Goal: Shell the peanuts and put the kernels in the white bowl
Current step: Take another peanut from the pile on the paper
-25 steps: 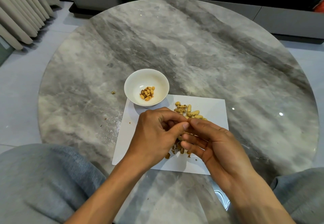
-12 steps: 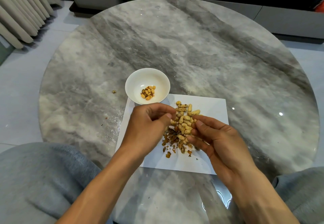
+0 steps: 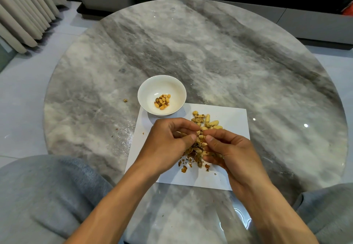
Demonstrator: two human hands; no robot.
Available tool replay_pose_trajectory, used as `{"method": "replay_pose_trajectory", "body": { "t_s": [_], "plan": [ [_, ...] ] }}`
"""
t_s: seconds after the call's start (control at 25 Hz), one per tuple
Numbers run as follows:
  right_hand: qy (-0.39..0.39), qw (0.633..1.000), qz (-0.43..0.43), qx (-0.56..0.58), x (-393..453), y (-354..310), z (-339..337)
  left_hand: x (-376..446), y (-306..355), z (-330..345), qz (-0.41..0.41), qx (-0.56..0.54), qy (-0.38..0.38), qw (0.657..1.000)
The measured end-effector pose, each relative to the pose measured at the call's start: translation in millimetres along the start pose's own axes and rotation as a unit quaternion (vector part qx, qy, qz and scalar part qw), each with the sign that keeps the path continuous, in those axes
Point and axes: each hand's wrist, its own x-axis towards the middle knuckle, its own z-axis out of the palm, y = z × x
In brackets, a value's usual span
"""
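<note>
Task partway: small heap of kernels (image 3: 162, 101) in white bowl (image 3: 150, 89), far-left of paper sheet (image 3: 233, 117). Unshelled peanuts (image 3: 207, 121) remain; broken shells (image 3: 193, 153) near. Left hand (image 3: 168, 142), right hand (image 3: 231, 150) fingers curled over pile; whether pinching peanut, can't tell.

The left hand (image 3: 168, 144) and right hand (image 3: 227, 152) cover part of the peanuts (image 3: 207, 122) and broken shells (image 3: 194, 152) beneath them. Whatever the curled fingertips pinch between the two hands is too small to identify. The desk (image 3: 229, 62) is cut off by the bottom edge, nearer than both hands.
</note>
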Motion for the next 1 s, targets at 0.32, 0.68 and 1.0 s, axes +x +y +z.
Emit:
{"method": "replay_pose_trajectory", "body": {
  "t_s": [0.32,0.68,1.0],
  "plan": [
    [-0.001,1.0,-0.024,0.006,-2.8,-2.1,0.0,2.0,-9.5,4.7,0.157,0.124,0.011,0.98],
    [0.054,0.998,-0.033,-0.027,0.1,-9.9,-7.3,11.1,7.6,-25.1,0.134,0.003,0.236,0.963],
    [0.077,0.996,-0.033,-0.038,3.0,-10.9,-12.2,9.5,0.2,-15.3,0.107,0.088,0.107,0.985]
  ]
}}
